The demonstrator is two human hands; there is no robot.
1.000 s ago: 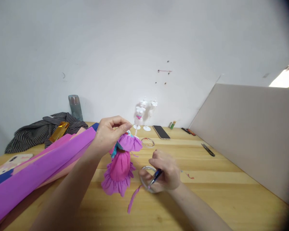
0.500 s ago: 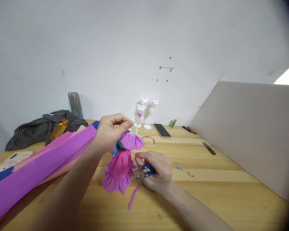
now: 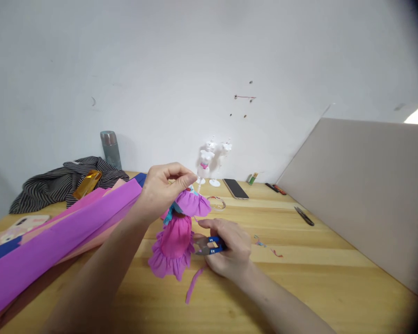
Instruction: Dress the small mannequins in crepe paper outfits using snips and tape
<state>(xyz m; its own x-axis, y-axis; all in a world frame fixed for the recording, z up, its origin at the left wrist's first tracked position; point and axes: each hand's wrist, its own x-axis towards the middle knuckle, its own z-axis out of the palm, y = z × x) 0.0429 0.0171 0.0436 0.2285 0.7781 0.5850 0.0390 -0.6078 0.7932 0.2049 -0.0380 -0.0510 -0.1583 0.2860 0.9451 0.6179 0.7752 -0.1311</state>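
A pink and purple crepe-paper doll dress [image 3: 176,236] with ruffled hem stands in front of me on a small white doll stand, most of which is hidden. My left hand [image 3: 167,188] pinches the purple ruffle [image 3: 194,204] at its top, thumb against fingers. Blue-handled thread snips [image 3: 216,250] are gripped in my right hand [image 3: 231,246], their blades pointing left beside the skirt. The thumb and forefinger of that hand are close to a thin purple strand below the ruffle. A narrow purple paper strip [image 3: 192,286] hangs or lies under the snips; I cannot tell which.
Rolls of purple, pink and blue paper [image 3: 90,222] lie at left, by striped cloth [image 3: 42,188] and a flask [image 3: 110,150]. White mini mannequins [image 3: 206,160], a phone [image 3: 235,189] and a ring-shaped band [image 3: 223,204] are behind. A black cutter [image 3: 304,216] and scraps [image 3: 259,241] lie right.
The snips have turned slightly, and their blades look closer together. My view has shifted a little, so everything sits slightly further right. My left hand keeps its pinch on the ruffle.
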